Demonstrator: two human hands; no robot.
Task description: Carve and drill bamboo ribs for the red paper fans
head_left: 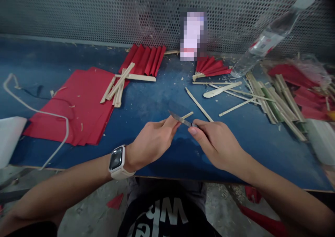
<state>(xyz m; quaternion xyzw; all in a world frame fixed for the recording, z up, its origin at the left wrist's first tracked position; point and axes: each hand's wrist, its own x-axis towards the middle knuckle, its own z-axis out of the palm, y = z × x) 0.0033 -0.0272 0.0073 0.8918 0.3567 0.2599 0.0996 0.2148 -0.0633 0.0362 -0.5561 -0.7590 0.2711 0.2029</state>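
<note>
Above the front part of the blue table, my left hand (pixel 157 139) is closed on a thin bamboo strip (pixel 187 115), whose pale end sticks out past the fingers. My right hand (pixel 214 141) grips a small knife (pixel 180 118) with its thumb along the handle. The blade points left and lies across the strip, close to my left fingertips. Most of the strip and the knife handle are hidden in my hands. Just beyond them, a loose bamboo strip (pixel 199 104) lies on the table.
Left are stacked red sheets (pixel 75 108), a white cable (pixel 39 110) and bamboo pieces (pixel 121 85). Behind stand pleated red paper (pixel 143 59), a red folded fan (pixel 211 67) and a blurred phone (pixel 193 36) against mesh. A tilted bottle (pixel 272 38) and split bamboo (pixel 274 97) are right.
</note>
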